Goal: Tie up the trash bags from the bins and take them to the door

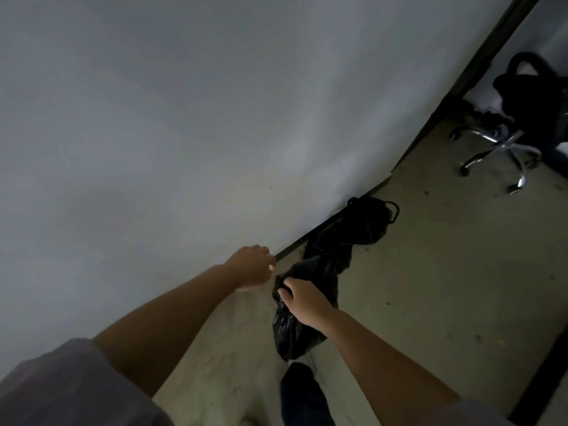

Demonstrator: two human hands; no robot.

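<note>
A black trash bag [292, 330] hangs above the floor, gripped at its gathered top by my right hand [302, 298]. My left hand [253, 265] hovers just to its left near the wall, fingers curled, with nothing visible in it. Two more black tied bags lie on the floor against the wall's baseboard: one [327, 250] just beyond the held bag, another [368, 219] further along with looped handles.
A pale wall [184, 133] fills the left and top, meeting the beige floor [430, 287] at a dark baseboard. A dark door frame [479, 66] stands at the upper right. Beyond it sits an office chair [507, 139] with a chrome wheeled base. My leg [302, 395] is below the bag.
</note>
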